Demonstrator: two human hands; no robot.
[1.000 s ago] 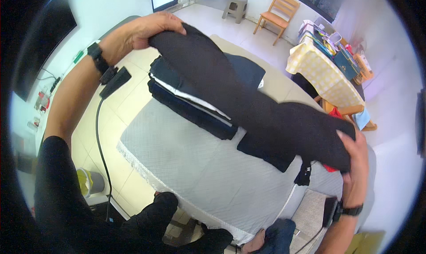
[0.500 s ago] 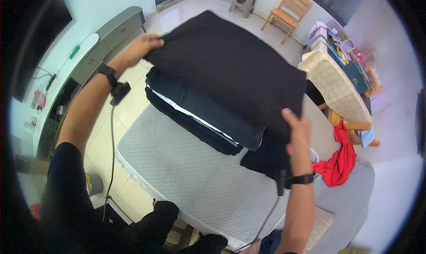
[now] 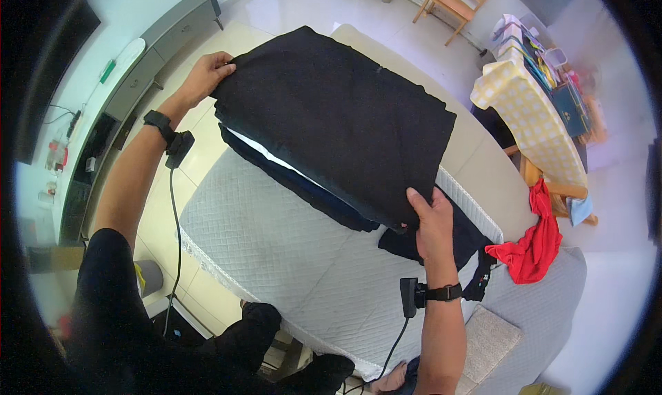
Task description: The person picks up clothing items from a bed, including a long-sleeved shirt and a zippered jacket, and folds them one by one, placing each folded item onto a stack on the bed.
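A folded black garment (image 3: 324, 105) lies spread over a stack of folded dark clothes (image 3: 310, 195), and a white edge shows between the layers below. My left hand (image 3: 209, 75) pinches its far left corner between thumb and fingers. At the near right corner, my right hand (image 3: 433, 222) grips the cloth, with the thumb on top and most of the fingers hidden. Just beyond that hand, another black garment (image 3: 458, 222) rests partly covered on the grey quilted cover (image 3: 269, 250). What lies deeper in the stack is hidden.
A red garment (image 3: 534, 247) drapes at the right. A beige cushion (image 3: 489, 336) lies nearer. At the far right stands a table with a yellow checked cloth (image 3: 514, 112), cluttered on top. A wooden chair (image 3: 452, 5) stands beyond; a long grey cabinet (image 3: 145, 77) runs along the left.
The black garment has come down onto the stack and now covers most of its top. My right hand has moved left and nearer; my left hand has shifted slightly left. Both keep their hold.
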